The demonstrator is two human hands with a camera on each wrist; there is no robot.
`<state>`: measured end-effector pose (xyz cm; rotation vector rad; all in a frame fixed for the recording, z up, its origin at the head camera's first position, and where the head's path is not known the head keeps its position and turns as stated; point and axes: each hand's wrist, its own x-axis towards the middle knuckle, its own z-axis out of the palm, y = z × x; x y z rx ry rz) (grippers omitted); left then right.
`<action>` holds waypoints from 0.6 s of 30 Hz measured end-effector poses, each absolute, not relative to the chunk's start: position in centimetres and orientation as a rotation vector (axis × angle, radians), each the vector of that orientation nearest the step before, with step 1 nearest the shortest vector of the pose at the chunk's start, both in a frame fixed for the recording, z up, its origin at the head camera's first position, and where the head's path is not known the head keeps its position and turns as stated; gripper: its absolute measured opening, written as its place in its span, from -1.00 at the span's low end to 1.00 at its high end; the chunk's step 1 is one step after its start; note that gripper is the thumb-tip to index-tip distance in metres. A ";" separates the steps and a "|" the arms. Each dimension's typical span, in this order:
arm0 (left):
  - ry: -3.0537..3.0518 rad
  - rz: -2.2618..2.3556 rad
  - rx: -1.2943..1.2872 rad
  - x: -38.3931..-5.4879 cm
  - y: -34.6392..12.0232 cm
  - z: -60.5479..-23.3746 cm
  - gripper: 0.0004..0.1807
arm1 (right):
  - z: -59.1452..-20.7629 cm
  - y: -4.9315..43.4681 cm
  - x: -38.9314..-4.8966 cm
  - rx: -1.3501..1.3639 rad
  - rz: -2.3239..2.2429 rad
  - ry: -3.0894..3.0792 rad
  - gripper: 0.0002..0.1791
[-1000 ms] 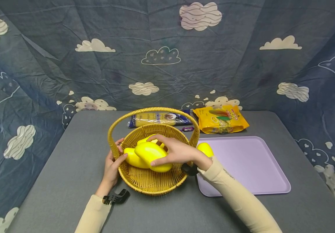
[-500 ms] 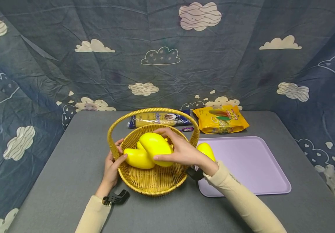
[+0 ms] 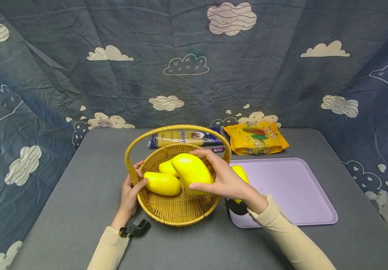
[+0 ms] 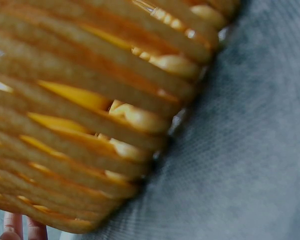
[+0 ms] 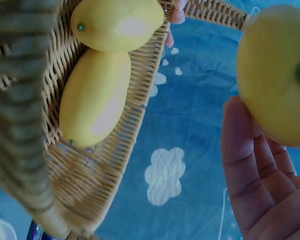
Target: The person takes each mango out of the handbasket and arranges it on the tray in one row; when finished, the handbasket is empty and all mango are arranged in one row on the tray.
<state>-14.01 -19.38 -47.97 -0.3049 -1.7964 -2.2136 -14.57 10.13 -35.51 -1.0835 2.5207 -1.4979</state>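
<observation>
My right hand holds a yellow mango with a thumb below and fingers around its far side, over the right half of a wicker basket. In the right wrist view this mango shows a green stem end. Two more mangoes, a front one and a back one, lie inside the basket. My left hand grips the basket's left side by the handle base, thumb over the rim. The basket's woven wall fills much of the left wrist view.
A lilac tray lies right of the basket, with another mango at its left edge, partly behind my right wrist. Behind the basket are a pasta packet, a small purple wrapped candy and a yellow bag.
My right hand has lifted the mango off the others and moved it to the right, uncovering the two in the basket. My left hand has stayed put on the basket.
</observation>
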 end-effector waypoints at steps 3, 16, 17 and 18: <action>-1.796 -2.214 -0.305 -14.0 -19.4 -47.9 -0.77 | -35.5 10.9 -14.1 -1.081 -1.524 2.529 -0.16; -1.812 -2.196 -0.296 -14.0 -19.3 -47.9 -0.78 | -36.5 15.1 -12.3 -1.056 -1.530 2.627 -0.14; -1.814 -2.195 -0.296 -14.0 -19.3 -47.9 -0.78 | -36.5 15.4 -12.2 -1.056 -1.532 2.628 -0.14; -1.815 -2.195 -0.295 -14.0 -19.3 -47.9 -0.78 | -36.5 15.8 -12.1 -1.059 -1.536 2.629 -0.14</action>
